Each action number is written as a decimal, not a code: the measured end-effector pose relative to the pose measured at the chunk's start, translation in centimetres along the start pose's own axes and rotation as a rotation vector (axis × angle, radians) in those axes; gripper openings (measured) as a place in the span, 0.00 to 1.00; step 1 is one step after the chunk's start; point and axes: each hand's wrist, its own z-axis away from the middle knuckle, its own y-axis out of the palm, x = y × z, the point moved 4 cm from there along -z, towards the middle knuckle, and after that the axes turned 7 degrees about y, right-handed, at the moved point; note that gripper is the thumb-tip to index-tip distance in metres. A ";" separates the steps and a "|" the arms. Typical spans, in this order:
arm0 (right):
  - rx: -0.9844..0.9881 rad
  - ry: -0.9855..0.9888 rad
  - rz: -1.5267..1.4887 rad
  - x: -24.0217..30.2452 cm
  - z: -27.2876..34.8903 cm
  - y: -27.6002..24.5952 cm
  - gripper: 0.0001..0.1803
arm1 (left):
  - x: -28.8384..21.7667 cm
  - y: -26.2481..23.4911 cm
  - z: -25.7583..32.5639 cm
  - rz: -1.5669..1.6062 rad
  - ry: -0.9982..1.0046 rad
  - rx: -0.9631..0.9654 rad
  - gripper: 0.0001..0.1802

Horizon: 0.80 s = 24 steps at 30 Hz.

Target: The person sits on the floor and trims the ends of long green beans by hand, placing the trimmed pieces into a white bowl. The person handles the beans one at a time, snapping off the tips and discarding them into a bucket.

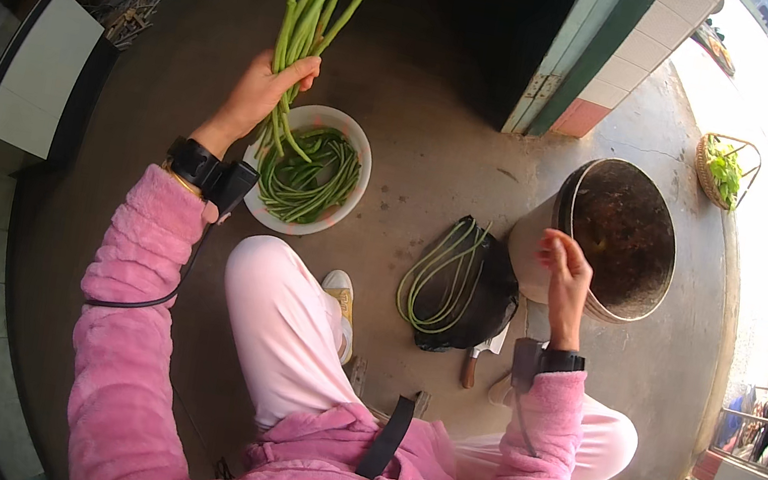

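Note:
My left hand (267, 91) is closed around an upright bunch of long green beans (314, 13), whose lower ends hang over a white bowl (365, 162). More long green beans (311, 190) lie coiled in that bowl. At the near edge of a large bucket (561, 203), my right hand (568, 264) is raised with its fingers curled together; whatever they hold, if anything, cannot be made out. Between bowl and bucket, a few long beans (411, 290) lie looped on a black plastic bag (487, 302).
A knife (470, 366) with a wooden handle lies beside the bag, its blade partly covered. Dark scraps fill the bucket's inside. Near the doorway post (573, 59), a basket of leafy greens (721, 173) stands on the right. A white cabinet (44, 71) is at the left.

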 end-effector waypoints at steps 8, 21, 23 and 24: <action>0.111 0.590 0.082 -21.9 5.6 10.6 0.12 | 19.3 -2.4 2.9 -0.707 -0.135 0.243 0.25; 0.144 0.624 0.810 -32.1 8.3 17.5 0.19 | 42.7 5.4 11.4 -1.003 -0.584 0.669 0.64; 0.199 0.545 1.001 -32.0 8.1 19.2 0.18 | 43.5 5.3 12.0 -1.031 -0.607 0.728 0.62; 0.210 0.534 1.069 -32.1 8.1 19.6 0.18 | 43.9 5.4 12.0 -1.064 -0.605 0.764 0.58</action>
